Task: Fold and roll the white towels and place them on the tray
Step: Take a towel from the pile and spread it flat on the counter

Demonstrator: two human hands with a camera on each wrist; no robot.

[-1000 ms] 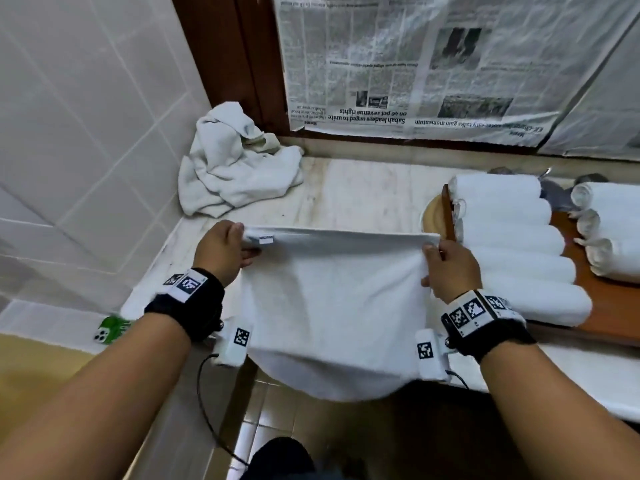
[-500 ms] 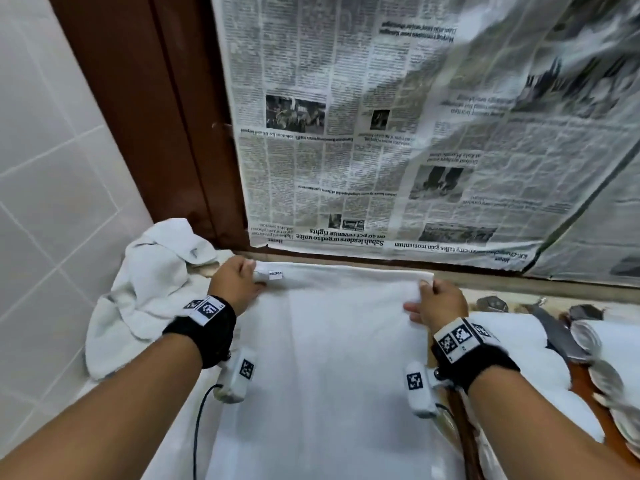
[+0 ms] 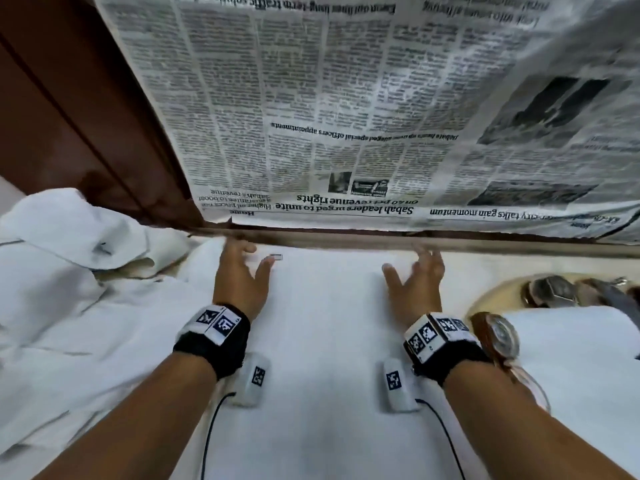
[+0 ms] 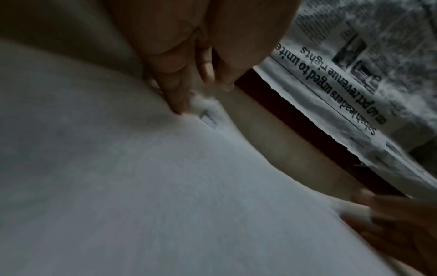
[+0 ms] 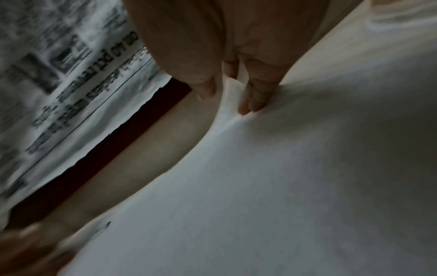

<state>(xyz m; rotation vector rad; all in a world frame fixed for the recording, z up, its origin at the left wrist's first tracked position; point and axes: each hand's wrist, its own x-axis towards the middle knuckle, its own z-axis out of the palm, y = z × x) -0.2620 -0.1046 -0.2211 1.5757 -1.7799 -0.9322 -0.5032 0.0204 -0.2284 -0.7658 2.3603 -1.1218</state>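
Note:
A white towel point(image 3: 325, 341) lies spread flat on the counter, its far edge near the wall. A small label point(image 3: 276, 257) sits at that far edge. My left hand point(image 3: 242, 268) rests on the towel's far left part with fingers spread and straight. My right hand point(image 3: 415, 275) lies on the far right part, fingers also extended. In the left wrist view the left fingertips point(image 4: 179, 106) touch the towel point(image 4: 165, 186) beside the label point(image 4: 209, 119). In the right wrist view the right fingertips point(image 5: 248, 106) press the towel point(image 5: 283, 186). Rolled towels point(image 3: 571, 358) lie at the right.
A crumpled heap of white towels point(image 3: 69, 271) lies at the left. Newspaper point(image 3: 346, 116) covers the wall behind, over a dark wooden frame point(image 3: 86, 116). A round plate point(image 3: 491, 292) with grey objects point(image 3: 554, 289) stands at the right, near a wristwatch point(image 3: 498, 337).
The towel went from hanging over the counter's front edge to lying flat up by the wall. Both hands let go of its corners and now rest flat on it.

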